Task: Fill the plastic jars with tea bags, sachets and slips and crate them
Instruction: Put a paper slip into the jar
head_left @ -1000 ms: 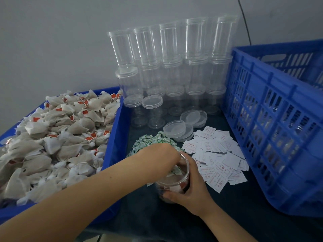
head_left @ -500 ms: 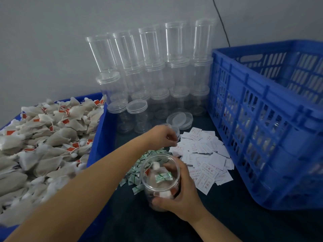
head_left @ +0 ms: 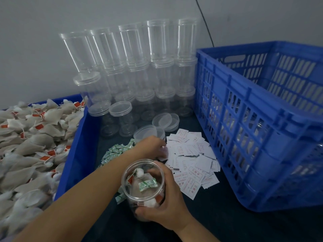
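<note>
Right over the near-left edge of the slip pile (head_left: pixel 190 161), the left hand (head_left: pixel 153 147) has its fingers curled down onto the white paper. It looks like it's pinching one slip, but the fingertips are blurred so I can't tell for sure. Back toward the person from that pile, the right hand (head_left: pixel 167 206) wraps around the open jar (head_left: pixel 143 186), holding it upright with the mouth facing up. Inside are tea bags and one green-and-white sachet (head_left: pixel 147 183) on top. So the jar sits just behind the left hand, and my guess is the slip only needs a short pull back and a drop straight down into the mouth.

Left of the pile lies the heap of sachets (head_left: pixel 115 151), then the blue tray of tea bags (head_left: pixel 31 147). Behind the pile sit loose lids (head_left: pixel 166 121) and stacked empty jars (head_left: pixel 139 67) against a grey wall. Right of it stands the blue crate (head_left: pixel 258 123). Everything rests on a dark tabletop (head_left: pixel 227 220).
</note>
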The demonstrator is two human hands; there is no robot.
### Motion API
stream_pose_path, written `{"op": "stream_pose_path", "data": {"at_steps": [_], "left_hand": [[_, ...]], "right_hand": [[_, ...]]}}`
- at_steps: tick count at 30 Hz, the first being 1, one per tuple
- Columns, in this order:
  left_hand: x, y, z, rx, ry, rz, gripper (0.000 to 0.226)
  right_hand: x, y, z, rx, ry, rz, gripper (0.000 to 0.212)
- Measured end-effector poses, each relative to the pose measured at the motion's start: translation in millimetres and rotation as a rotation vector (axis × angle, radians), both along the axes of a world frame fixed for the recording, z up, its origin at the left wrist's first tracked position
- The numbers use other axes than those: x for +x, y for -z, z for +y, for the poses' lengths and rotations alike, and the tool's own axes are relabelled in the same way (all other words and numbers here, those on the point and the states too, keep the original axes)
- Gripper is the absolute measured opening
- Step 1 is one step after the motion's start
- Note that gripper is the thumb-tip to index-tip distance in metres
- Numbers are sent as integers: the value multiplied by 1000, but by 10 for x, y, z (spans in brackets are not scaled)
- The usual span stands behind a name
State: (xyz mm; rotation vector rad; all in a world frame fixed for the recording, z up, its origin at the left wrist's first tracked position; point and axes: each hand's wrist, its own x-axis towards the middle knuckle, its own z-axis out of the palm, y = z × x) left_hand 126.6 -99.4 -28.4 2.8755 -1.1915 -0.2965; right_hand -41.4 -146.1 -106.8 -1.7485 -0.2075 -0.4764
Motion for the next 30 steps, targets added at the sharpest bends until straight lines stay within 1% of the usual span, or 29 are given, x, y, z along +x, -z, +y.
{"op": "stream_pose_path", "data": {"at_steps": [5,8,13,15,18,20,22,24,28,30], "left_hand": [[31,8,14,-11,27,-59,24],[39,-46,57,-28,49,-92,16],[37,-450,231,-112,33,-103,15],[-11,-671,357,-166,29,-52,15],[-156,-965,594,-228,4,92,11],[-289,-1111,753,-245,-12,207,7],[-435,-1214,874,-244,-5,281,11],[-573,-1268,940,-240,8,310,11],[-746,-1316,977,-298,8,317,10],[-801,-1301,973,-259,8,353,11]], "right_hand": [[-1,-9,7,4,-8,12,99],[0,-7,3,14,-14,21,100],[8,-9,3,37,-16,27,97],[7,-5,0,44,-25,29,96],[3,0,4,75,-46,43,99],[4,6,9,97,-61,55,101],[6,9,11,114,-74,63,102],[6,3,19,114,-75,62,100],[1,-24,44,123,-74,52,96],[0,-51,58,135,-90,41,94]]}}
